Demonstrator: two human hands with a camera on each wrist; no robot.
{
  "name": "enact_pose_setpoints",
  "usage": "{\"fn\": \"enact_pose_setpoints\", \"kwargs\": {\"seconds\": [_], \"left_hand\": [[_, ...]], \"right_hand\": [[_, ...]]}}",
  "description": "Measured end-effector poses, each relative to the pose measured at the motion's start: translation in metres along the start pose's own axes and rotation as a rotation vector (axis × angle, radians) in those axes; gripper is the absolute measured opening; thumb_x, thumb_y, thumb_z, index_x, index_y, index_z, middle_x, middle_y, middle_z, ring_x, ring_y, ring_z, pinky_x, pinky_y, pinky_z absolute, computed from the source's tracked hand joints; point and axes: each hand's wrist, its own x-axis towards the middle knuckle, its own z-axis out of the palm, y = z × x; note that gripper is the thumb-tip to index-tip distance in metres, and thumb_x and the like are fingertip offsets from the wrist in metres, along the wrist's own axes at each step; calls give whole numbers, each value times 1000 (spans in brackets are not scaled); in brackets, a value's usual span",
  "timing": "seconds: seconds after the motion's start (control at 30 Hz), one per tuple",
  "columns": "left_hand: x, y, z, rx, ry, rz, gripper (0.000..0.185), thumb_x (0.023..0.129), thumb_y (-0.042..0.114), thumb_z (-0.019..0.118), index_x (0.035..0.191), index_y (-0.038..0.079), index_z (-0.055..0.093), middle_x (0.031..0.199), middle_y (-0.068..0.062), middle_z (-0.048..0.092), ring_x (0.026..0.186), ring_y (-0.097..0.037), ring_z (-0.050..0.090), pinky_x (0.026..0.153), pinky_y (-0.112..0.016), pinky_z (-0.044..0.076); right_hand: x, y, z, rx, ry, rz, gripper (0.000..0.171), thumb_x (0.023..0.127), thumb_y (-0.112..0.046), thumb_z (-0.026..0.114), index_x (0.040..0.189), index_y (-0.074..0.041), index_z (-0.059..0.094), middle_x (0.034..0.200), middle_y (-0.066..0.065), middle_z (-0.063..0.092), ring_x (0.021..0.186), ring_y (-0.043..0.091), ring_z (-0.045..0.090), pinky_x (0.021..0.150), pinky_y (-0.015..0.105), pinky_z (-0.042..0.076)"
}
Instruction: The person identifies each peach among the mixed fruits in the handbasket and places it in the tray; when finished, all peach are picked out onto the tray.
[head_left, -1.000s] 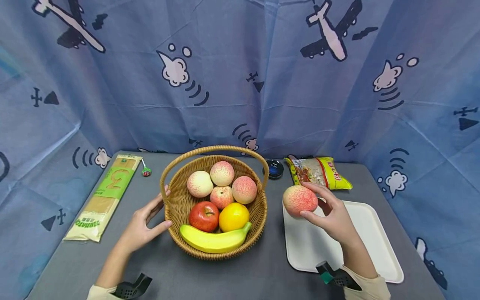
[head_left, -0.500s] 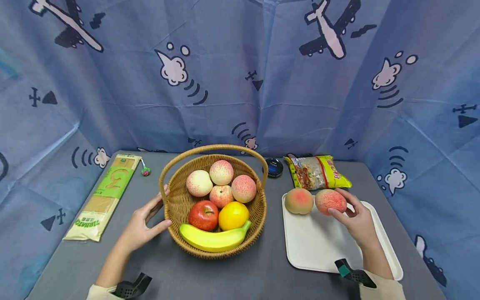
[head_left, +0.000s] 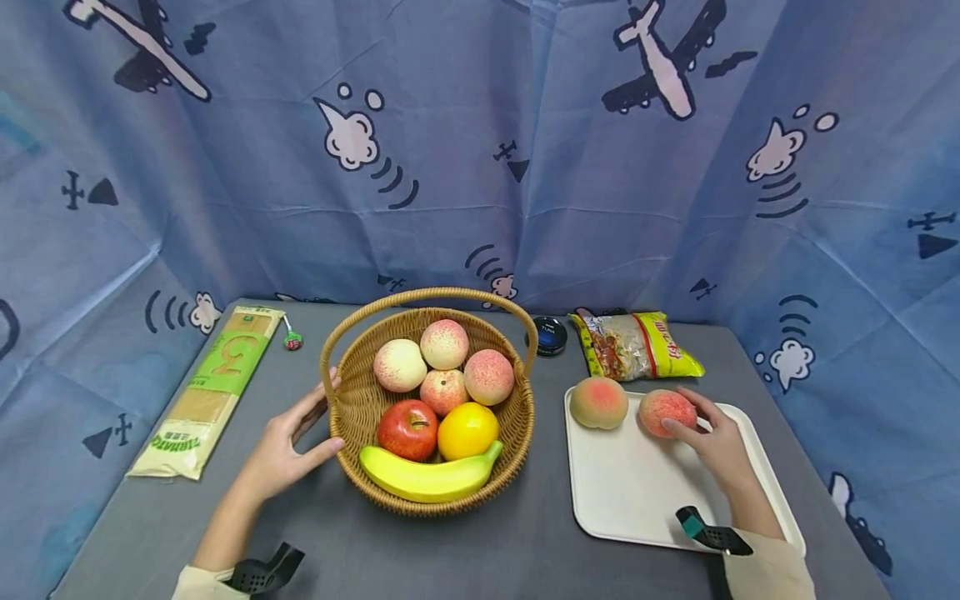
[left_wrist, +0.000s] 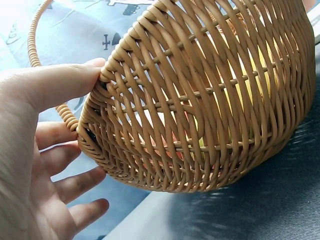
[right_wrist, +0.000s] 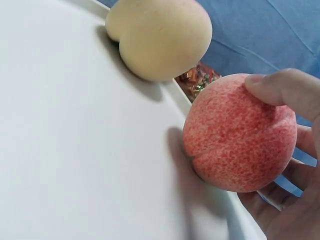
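The right hand (head_left: pixel 716 446) grasps a peach (head_left: pixel 666 412) that rests on the white tray (head_left: pixel 637 492), near a second, paler peach (head_left: pixel 597 402) at the tray's far edge. The left hand (head_left: pixel 288 450), fingers relaxed, presses thumb and fingers against the side of the fruit-filled basket (head_left: pixel 360 400) on the table (head_left: pixel 480 554).

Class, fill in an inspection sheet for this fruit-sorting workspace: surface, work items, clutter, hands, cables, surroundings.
Surface: grey table.
Work items: red-speckled peach and paler peach on white rectangular tray; woven wicker basket holding fruit.
Clutter: green pasta packet, lollipop, dark round tin, yellow snack bag.
Hands: right hand grips the red-speckled peach; left hand touches the basket's side.
Cables: nothing seen.
Surroundings: blue aeroplane-print cloth.
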Motion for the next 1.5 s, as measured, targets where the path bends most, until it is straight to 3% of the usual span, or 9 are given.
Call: {"fn": "enact_pose_setpoints", "kwargs": {"seconds": [0.1,0.2,0.37,0.77,1.0,1.27,1.5], "left_hand": [[1,1,0,-12,-8,22,75,76,-6,72,143,0,39,142,-28,41,128,6,39,104,-10,36],[1,3,0,-18,-13,38,76,76,-6,72,143,-2,38,142,-30,41,129,6,38,104,-10,36],[1,2,0,-14,-9,42,76,75,-6,72,143,-2,38,141,-30,41,129,7,38,104,-10,35],[0,1,0,-16,-6,37,75,76,-6,71,143,-1,38,141,-28,42,129,6,38,105,-11,36],[-2,0,0,-10,-22,4,74,78,-4,70,144,-2,37,144,-26,40,130,8,36,105,-11,35],[-2,-2,1,-25,-7,23,74,77,-7,70,143,-2,38,142,-28,41,129,6,38,105,-10,36],[-1,0,-1,-13,-24,10,73,78,-5,70,143,-3,37,144,-26,40,130,7,36,105,-11,35]], "right_hand": [[3,1,0,18,-43,27,75,89,-38,65,147,-4,32,143,24,35,128,35,32,106,62,33],[5,1,-1,25,-99,29,77,91,-38,62,148,-3,26,147,27,29,132,44,26,107,65,28],[7,1,-2,28,-173,18,81,90,-35,64,151,-7,19,152,28,21,134,46,25,108,67,25],[13,2,1,-37,-192,5,89,85,-35,70,152,-10,17,147,29,28,127,44,35,100,59,38],[17,-1,2,-46,-232,74,95,84,-41,70,153,-12,12,150,30,23,131,49,29,102,69,32],[16,2,1,29,-219,47,95,84,-32,72,152,-7,11,152,30,17,134,47,24,108,68,24],[10,-7,-3,32,-178,7,97,84,-30,72,153,-6,8,155,28,11,140,49,13,111,65,18]]}}
